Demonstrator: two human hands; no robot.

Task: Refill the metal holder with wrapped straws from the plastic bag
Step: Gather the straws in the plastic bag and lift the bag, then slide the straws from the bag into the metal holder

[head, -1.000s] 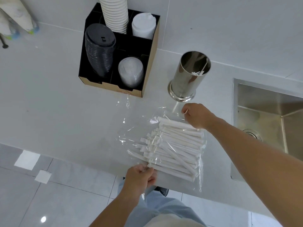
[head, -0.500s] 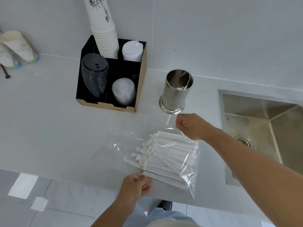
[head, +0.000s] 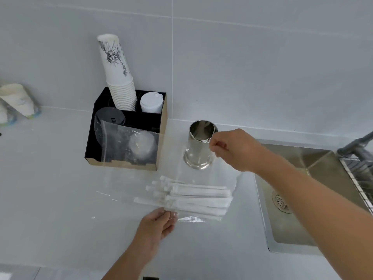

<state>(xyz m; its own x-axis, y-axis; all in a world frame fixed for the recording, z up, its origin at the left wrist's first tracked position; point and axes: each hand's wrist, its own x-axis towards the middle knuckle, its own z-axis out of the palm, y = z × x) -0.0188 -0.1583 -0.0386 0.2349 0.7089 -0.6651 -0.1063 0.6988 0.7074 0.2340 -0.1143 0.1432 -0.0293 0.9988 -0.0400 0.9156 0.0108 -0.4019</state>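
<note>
The clear plastic bag (head: 129, 146) hangs lifted above the counter, stretched between both hands. My right hand (head: 234, 150) pinches its upper edge just in front of the metal holder (head: 198, 146), which stands upright with a few wrapped straws inside. My left hand (head: 157, 225) pinches the bag's near edge at the counter's front. A bundle of white wrapped straws (head: 193, 196) lies roughly level inside the bag between my hands. The bag's loose open end rises in front of the black organiser.
A black organiser box (head: 161, 142) with a stack of paper cups (head: 119, 77), white lids and black lids stands left of the holder. A steel sink (head: 302, 199) lies at the right, with a tap at the far right edge. Cups lie on their side at far left.
Both hands have raised the bag off the counter and tipped it, so the straws now lie level. My right hand has risen to the holder's rim. The camera has tilted up.
</note>
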